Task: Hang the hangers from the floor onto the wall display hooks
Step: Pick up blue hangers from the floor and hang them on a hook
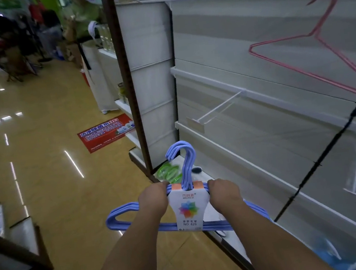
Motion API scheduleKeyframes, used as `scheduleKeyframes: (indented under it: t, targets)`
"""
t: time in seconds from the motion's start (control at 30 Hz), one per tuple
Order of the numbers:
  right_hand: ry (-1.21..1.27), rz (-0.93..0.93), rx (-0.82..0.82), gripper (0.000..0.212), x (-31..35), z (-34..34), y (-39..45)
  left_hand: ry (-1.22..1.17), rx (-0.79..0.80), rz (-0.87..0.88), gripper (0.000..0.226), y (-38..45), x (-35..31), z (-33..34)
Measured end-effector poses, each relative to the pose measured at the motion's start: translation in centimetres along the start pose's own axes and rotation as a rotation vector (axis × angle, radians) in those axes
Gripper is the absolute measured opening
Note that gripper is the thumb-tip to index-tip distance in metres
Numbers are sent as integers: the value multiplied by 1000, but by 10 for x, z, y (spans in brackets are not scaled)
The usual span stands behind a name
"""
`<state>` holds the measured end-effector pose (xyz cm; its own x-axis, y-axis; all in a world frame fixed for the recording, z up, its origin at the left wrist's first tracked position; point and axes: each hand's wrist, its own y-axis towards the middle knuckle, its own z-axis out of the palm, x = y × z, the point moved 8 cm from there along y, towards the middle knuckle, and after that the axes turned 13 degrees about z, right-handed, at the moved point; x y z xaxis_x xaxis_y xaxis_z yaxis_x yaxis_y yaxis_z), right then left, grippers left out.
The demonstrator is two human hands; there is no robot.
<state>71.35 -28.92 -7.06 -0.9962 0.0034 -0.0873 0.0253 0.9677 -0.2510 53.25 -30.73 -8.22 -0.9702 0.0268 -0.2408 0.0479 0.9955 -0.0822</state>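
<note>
A pack of blue hangers [124,216] with a white paper label sits in both my hands at the bottom centre, hooks pointing up. My left hand [154,198] grips the pack's left shoulder. My right hand [223,193] grips its right shoulder. A white display hook [220,107] juts from the wall panel ahead, bare. A pink wire hanger [309,53] hangs on an upper hook at the right. Green hangers [169,171] lie on the bottom shelf just beyond the blue hooks.
White slatted wall panels [249,26] fill the right side, with a brown upright post [125,74] at their left end. A person [89,45] stands down the aisle. A red floor sticker [105,132] lies on the glossy yellow floor. A dark shelf edge [15,253] is at lower left.
</note>
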Motion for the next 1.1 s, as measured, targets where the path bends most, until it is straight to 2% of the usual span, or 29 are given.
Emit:
scheduleKeyframes:
  t: [0.27, 0.37, 0.53, 0.73, 0.97, 1.1]
  targets:
    - [-46, 47, -68, 36, 88, -28, 60, -19, 9, 19, 39, 60, 86, -27]
    - [-35, 57, -64, 36, 130, -40, 80, -4, 21, 45, 32, 89, 128, -45]
    - [-31, 107, -58, 34, 181, -63, 109, 19, 67, 104, 35, 135, 178, -70]
    - [10, 188, -78, 30, 215, -84, 138, 38, 98, 199, 37, 180, 209, -92]
    - [31, 268, -60, 28, 233, -100, 190, 57, 57, 286, 32, 241, 224, -111]
    - [32, 268, -53, 34, 244, -109, 228, 62, 60, 298, 32, 276, 235, -122]
